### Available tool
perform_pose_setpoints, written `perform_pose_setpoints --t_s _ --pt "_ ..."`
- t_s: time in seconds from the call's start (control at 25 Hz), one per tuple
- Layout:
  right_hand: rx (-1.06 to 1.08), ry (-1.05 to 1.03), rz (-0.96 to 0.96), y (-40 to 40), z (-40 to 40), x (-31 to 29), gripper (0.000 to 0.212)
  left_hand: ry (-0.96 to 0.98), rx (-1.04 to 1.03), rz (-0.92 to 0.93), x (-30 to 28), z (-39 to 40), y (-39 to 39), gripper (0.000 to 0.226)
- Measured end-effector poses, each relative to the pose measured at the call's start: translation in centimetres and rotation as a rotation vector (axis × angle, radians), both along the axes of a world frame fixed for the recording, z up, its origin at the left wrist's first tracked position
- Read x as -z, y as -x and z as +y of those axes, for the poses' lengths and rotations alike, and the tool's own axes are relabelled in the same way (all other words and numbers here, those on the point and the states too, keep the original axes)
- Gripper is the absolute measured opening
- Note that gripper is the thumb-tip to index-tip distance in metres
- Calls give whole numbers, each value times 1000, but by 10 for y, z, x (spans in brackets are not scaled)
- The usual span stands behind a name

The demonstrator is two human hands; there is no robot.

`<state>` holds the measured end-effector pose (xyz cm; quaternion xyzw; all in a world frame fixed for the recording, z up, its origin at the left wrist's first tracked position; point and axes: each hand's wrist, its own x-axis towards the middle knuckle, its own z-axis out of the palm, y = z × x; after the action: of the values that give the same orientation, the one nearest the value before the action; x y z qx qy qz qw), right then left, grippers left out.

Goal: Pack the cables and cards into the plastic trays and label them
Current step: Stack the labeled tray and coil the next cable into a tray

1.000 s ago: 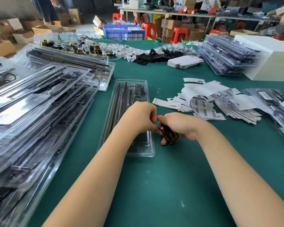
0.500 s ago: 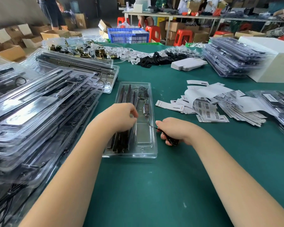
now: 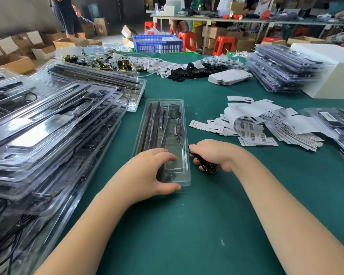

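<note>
The left hand (image 3: 147, 171) lies over the near end of the open plastic tray (image 3: 184, 135), its fingers loosely spread across the tray's near compartments and its thumb stretched along the near rim. The right hand (image 3: 211, 155) sits just right of that same end, fingers curled round a coiled black cable (image 3: 207, 167), with a thin strand running from the bundle up into the tray to a small inline controller (image 3: 177, 129). Both forearms reach in from the near edge of the green table (image 3: 187, 225).

One tray lies in work at the centre; inside it are several long dark rods (image 3: 151, 126) side by side along the left, their exact number hard to tell. Left of it rises a sprawling heap of filled trays (image 3: 48, 135), too overlapped to count. A second stack of packed trays (image 3: 282, 70) stands far right, beside a white box (image 3: 330, 74). Right of the central tray a loose pile of barcode labels (image 3: 250, 130) spreads out, with more packed trays (image 3: 338, 126) at the right edge. Across the far side lie brass clips (image 3: 99, 60), black pieces (image 3: 191, 71) and a small stack of white cards (image 3: 228, 76). Beyond the table stand a blue crate (image 3: 157, 43) and red stools (image 3: 222, 43).
</note>
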<state>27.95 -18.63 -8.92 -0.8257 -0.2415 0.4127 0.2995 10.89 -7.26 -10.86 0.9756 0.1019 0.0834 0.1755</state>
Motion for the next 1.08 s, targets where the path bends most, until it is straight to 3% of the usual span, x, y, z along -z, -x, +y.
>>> perform_pose_setpoints --t_s 0.16,0.32,0.48,0.64,0.72,0.8,0.96,1.08 --pt "76 -60 139 -2 -2 -1 29 110 -33 -100 3 0 8 62" --pt "111 -143 226 -1 -4 -3 29 -36 6 -148 7 -8 10 52" --pt "109 -147 134 6 3 -3 30 -74 -22 -221 9 -17 9 41" --pt "1 -60 -158 10 5 0 33 -68 -74 -233 10 -24 9 34" --pt "-34 -51 -217 9 6 2 33 -84 -77 -236 10 -25 9 29" --pt "-19 -88 -210 8 6 4 33 -100 -86 -253 9 -25 9 24" --pt "118 -236 54 7 6 6 23 -81 -108 -274 10 -23 9 21" --pt "88 -223 -56 7 7 10 27 -49 -122 -279 14 -21 8 25"
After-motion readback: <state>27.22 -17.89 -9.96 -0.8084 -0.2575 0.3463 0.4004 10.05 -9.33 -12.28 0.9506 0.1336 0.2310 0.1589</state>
